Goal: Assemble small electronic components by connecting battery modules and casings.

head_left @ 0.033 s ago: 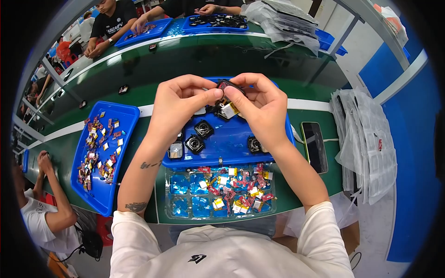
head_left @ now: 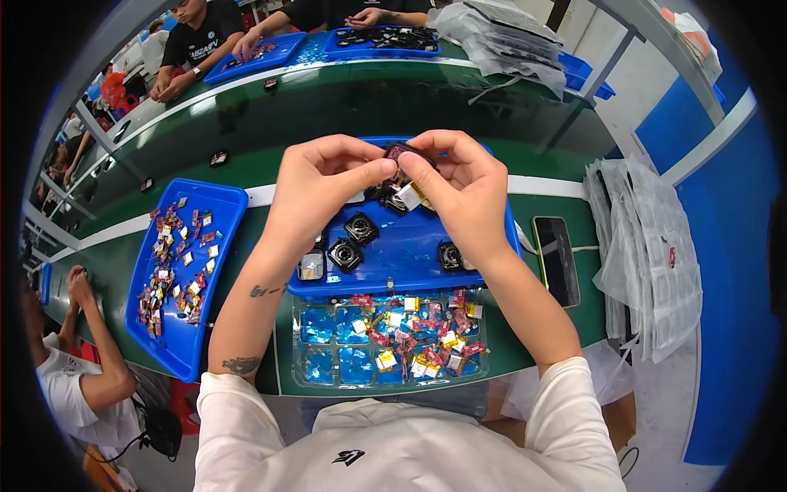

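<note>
Above blue tray (head_left: 484, 262), both hands pinch small black part (head_left: 402, 153), room w/ far edge

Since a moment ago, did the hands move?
No. The left hand and right hand sit at the same spot above the blue tray, both pinching the small black part.

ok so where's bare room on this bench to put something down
Free: the green bench beyond the hands, up to the far blue trays; also the blue tray's middle, between the black round parts. Crowded: the clear compartment tray of small pieces, the left blue tray, and beside the phone and stacked bags.
</note>
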Demonstrator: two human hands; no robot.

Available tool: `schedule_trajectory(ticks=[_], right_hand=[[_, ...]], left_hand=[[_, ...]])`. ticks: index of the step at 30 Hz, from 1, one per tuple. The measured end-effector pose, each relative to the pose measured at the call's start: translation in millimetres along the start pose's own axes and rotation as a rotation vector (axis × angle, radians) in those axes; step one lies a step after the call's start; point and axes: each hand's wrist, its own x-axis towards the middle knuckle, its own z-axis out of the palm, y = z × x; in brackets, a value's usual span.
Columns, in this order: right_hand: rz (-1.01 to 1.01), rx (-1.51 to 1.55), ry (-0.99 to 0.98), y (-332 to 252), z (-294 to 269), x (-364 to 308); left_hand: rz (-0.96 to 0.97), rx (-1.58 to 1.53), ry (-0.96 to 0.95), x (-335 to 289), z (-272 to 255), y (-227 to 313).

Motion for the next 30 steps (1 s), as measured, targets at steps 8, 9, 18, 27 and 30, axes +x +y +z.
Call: schedule_trajectory(ticks=[8,9,18,27,30], right_hand=[[-0.102,-0.815,-0.204,39.7,-46.5,30.4],[-0.099,-0.816,-0.206,54.3,-53.0,26.5],[0.096,-1.113,-0.609,66.6,-48.0,12.9],[0.036,-0.897,-0.939,42.5,-36.5,9.0],[0.105,-0.766,-0.981,31.3,-32.9,5.6]], left_hand=[[-0.044,0.266,0.213,65.5,-50.7,-40.7],[-0.119,0.461,0.334,84.0,-65.4,-58.1],[-0.370,0.653,0.537,112.8,-115.0,-155.2],[-0.395,0.801,0.523,116.7,-121.2,-155.0],[-0.483,0.936,0.511,119.6,-120.3,-149.7]])
